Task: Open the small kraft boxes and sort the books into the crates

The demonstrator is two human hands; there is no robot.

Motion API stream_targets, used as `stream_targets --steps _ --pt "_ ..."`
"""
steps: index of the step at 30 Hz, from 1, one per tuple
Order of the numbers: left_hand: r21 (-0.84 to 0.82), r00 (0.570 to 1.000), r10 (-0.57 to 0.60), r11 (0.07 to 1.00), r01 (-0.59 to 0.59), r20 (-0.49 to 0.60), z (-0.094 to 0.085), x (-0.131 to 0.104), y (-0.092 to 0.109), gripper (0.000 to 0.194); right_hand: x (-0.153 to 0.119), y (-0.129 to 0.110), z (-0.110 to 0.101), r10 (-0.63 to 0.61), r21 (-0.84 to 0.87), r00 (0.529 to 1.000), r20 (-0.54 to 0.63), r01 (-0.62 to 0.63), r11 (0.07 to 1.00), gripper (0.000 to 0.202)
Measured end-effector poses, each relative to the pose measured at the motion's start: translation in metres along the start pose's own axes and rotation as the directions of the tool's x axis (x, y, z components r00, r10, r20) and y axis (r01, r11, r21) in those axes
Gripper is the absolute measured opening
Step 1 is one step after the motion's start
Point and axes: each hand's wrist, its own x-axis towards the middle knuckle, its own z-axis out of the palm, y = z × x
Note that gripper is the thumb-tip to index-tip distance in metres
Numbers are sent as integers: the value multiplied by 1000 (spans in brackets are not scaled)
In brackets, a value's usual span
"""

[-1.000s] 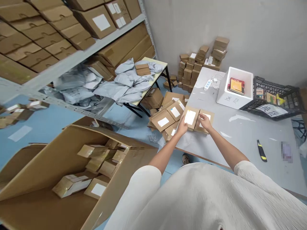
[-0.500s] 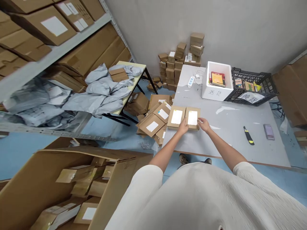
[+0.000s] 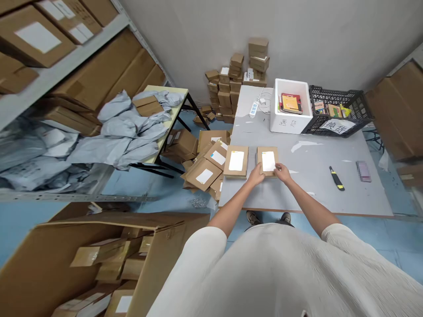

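Observation:
Two small cardboard boxes with white labels lie on the grey table, a gap between them. The left box (image 3: 235, 162) sits at the table's left edge, touched by neither hand. My left hand (image 3: 256, 175) grips the lower left side of the right box (image 3: 267, 154). On that box's right side is my right hand (image 3: 281, 172), its fingers closed at the edge. A black and yellow cutter (image 3: 336, 178) rests on the table to the right.
A white foam box (image 3: 291, 126) and a black crate (image 3: 337, 123) stand at the table's back. Piled cartons (image 3: 204, 176) lie left of it. A big open carton (image 3: 165, 222) is lower left. Grey parcels (image 3: 119, 125) cover a side table by the shelf.
The right box has moved away from the left box, opening a gap. Both hands now hold the right box. The view has shifted slightly to the right.

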Motion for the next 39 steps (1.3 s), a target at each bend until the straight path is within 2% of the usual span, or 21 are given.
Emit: stream_targets --steps 9,13,20,24,28,31,34,37,39 --pt "44 993 -8 999 3 116 68 14 33 81 -18 49 -68 66 20 993 -101 -64 998 49" --pt "38 989 -13 999 8 146 111 21 49 80 -22 75 -107 92 27 988 -122 -89 996 49" --pt "-12 990 -22 1000 24 139 195 35 83 83 -16 122 -189 83 -38 990 -118 -88 995 46" --pt "13 994 -4 1000 3 110 228 37 101 79 -8 142 -218 91 -51 991 -96 -97 994 47" --pt "79 997 38 996 -43 64 245 32 110 69 0 151 -232 91 -64 995 -27 -92 994 51" --pt "137 998 -64 989 64 -6 248 25 110 62 10 150 -241 28 -146 1000 -9 -29 989 56" --pt "142 981 -188 971 194 -57 246 19 107 58 27 143 -249 -68 -280 997 23 72 957 60" --pt "98 969 -238 965 244 -68 246 16 103 63 51 130 -252 -107 -386 990 90 133 913 62" --pt "53 970 -235 970 239 -67 247 15 99 66 68 121 -251 -133 -426 981 139 180 886 65"
